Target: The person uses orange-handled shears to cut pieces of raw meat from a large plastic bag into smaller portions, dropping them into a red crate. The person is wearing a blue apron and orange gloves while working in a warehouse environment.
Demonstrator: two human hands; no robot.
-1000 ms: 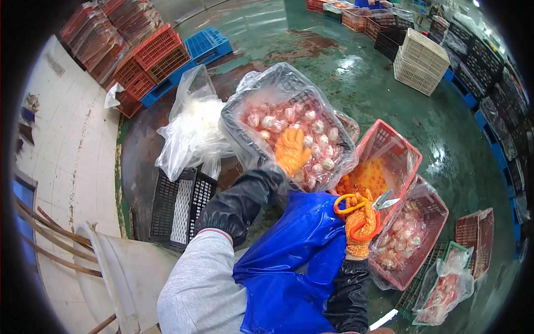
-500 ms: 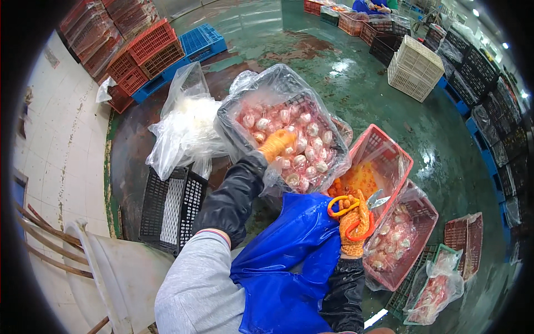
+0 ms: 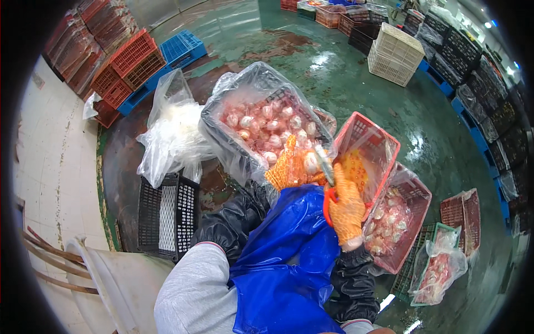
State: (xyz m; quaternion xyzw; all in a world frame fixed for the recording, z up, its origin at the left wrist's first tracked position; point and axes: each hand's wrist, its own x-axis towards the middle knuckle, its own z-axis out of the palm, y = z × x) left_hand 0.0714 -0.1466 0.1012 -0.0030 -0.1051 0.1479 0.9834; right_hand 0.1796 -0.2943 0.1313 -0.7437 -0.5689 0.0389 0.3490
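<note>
My left hand (image 3: 285, 170), in an orange patterned glove, grips a pale, egg-like ball (image 3: 311, 162) with reddish tissue at the near edge of a plastic-lined dark crate (image 3: 208, 119). Many similar whitish balls (image 3: 267, 125) in red, wet tissue fill that crate. In my right hand (image 3: 347, 209), also gloved in orange, is a pair of scissors (image 3: 324, 165) with red-orange handles. Its metal blades point up beside the gripped ball. Just beyond the right hand, a red crate (image 3: 384, 131) holds small orange, yolk-like balls (image 3: 355, 167) in liquid.
Another lined red crate (image 3: 421, 203) of pale balls stands to the right, near a bagged green crate (image 3: 436, 273). White plastic bags (image 3: 175, 133) and a black crate (image 3: 146, 214) lie left. Stacked beige crates (image 3: 397, 53) stand farther off on the wet green floor (image 3: 361, 94).
My left hand has come out of the pile toward me and now grips a pale ball. My right hand has raised the scissors, bringing the blades up to that ball.
</note>
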